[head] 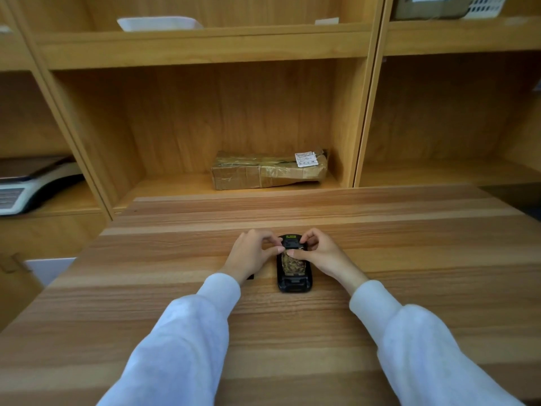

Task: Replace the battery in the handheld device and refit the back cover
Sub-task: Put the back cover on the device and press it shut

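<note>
A black handheld device (294, 281) lies back-up on the wooden table (292, 332), its long side pointing away from me. Its middle shows an open bay with a mottled brown-green surface. A small black block, apparently the battery (291, 244), sits at the far end of that bay, below a yellow label. My left hand (248, 254) pinches the block from the left. My right hand (320, 253) pinches it from the right, thumb pressed on its near edge. A dark piece (250, 277) peeks out under my left wrist; what it is cannot be told.
Behind the table stands a wooden shelf unit. A taped cardboard parcel (268, 169) lies in the middle bay. A weighing scale (32, 186) sits in the left bay, and a white tray (159, 23) rests on the shelf above.
</note>
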A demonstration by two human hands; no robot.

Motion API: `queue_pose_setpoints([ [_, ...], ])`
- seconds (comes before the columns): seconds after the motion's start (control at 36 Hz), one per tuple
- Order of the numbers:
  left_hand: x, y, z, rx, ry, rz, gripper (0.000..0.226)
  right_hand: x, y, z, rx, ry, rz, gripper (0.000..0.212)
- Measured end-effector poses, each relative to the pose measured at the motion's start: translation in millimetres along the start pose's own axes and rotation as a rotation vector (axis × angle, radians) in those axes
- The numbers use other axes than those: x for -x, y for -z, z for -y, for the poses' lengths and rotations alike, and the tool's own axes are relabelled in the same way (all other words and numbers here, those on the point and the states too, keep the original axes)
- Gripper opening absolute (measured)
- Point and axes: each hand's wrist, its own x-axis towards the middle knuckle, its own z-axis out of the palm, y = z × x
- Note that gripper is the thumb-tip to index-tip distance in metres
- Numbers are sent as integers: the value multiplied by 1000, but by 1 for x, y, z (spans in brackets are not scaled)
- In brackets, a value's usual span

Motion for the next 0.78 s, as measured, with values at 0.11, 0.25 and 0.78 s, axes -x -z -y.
queue_pose_setpoints([
  [0.11,3,-6,-6,48,67,-37,14,2,-1,1,-5,10,-6,43],
  [0.25,10,-15,-12,107,112,-120,11,7,-1,5,-8,6,-18,43],
  [0.78,43,-32,-60,105,281,-40,54,26,1,19,-63,-105,-161,30],
])
